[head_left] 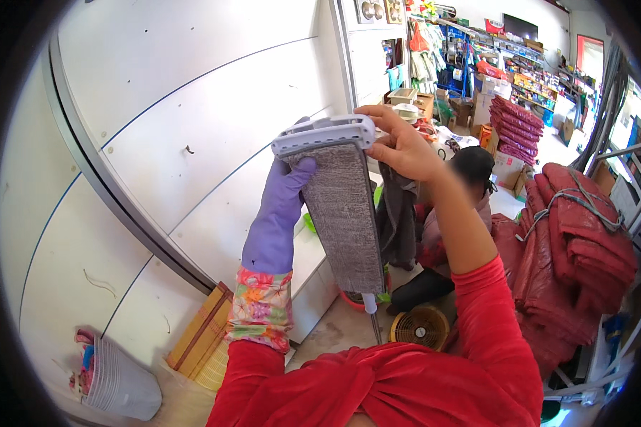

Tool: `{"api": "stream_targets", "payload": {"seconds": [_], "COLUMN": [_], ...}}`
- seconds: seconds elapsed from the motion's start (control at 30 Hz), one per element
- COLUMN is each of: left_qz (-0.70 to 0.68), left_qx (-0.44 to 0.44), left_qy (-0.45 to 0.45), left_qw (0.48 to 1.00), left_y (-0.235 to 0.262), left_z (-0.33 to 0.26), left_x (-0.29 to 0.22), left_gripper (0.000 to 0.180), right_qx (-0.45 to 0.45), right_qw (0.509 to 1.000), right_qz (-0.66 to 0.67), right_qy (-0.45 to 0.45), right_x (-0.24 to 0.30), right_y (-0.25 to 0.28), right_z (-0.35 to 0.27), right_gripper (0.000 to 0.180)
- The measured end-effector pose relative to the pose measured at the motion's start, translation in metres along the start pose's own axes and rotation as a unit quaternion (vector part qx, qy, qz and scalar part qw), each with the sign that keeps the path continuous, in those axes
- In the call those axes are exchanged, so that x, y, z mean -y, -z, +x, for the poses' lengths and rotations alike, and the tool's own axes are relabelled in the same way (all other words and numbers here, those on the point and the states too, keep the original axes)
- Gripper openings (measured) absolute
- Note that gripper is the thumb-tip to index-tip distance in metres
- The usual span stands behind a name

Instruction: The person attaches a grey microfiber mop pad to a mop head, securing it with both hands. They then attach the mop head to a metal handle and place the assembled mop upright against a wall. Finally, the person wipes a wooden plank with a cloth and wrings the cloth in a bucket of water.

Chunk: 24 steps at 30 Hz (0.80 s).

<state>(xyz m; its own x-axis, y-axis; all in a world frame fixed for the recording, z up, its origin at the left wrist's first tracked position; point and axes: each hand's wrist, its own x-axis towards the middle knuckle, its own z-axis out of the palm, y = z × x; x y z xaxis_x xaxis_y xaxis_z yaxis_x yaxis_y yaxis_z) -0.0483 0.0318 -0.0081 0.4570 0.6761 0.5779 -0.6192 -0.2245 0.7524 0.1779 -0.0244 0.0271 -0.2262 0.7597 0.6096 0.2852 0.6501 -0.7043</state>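
Gray flat mop (342, 217) held up, above and left of yellow fan (419, 329). Left hand (286, 181), purple-gloved, clamped on mop's side edge, thumb in front; right hand (404, 147), bare, pinched on end of white frame (327, 134). Red bundles (577, 242) piled right of fan.

Wears red top (377, 384), purple glove (269, 231) w/ flrl cuff (260, 306) on L hand (292, 174).

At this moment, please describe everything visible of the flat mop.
The flat mop has a long, grey, fabric-like pad, a pale, slotted, plastic-looking end piece and a slim handle below. It is raised, slotted end uppermost, pad towards the camera. The gloved left hand grips its upper left; the bare right hand holds its top right corner.
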Motion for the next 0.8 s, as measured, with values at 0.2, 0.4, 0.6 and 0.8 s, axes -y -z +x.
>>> {"api": "stream_targets", "payload": {"seconds": [0.2, 0.4, 0.6, 0.8], "left_qz": [0.082, 0.016, -0.074, -0.118], "left_qx": [-0.024, -0.022, -0.044, -0.052], "left_qy": [0.017, 0.044, 0.048, 0.059], "left_qw": [0.996, 0.999, 0.995, 0.99], "left_y": [0.04, 0.046, 0.048, 0.082], "left_z": [0.002, 0.005, 0.002, -0.016], "left_x": [0.016, 0.028, 0.048, 0.065], "left_gripper": [0.07, 0.067, 0.063, 0.045], "right_qx": [-0.05, 0.023, -0.065, 0.094], "right_qw": [0.99, 0.997, 0.994, 0.991], "right_qz": [-0.126, -0.058, -0.08, -0.069], "right_qy": [0.026, -0.04, 0.041, -0.069], "right_x": [0.015, 0.022, 0.005, -0.059], "right_y": [-0.021, -0.018, -0.045, -0.065], "right_z": [-0.004, 0.007, 0.004, -0.035], "right_gripper": [0.057, 0.059, 0.065, 0.074]}}
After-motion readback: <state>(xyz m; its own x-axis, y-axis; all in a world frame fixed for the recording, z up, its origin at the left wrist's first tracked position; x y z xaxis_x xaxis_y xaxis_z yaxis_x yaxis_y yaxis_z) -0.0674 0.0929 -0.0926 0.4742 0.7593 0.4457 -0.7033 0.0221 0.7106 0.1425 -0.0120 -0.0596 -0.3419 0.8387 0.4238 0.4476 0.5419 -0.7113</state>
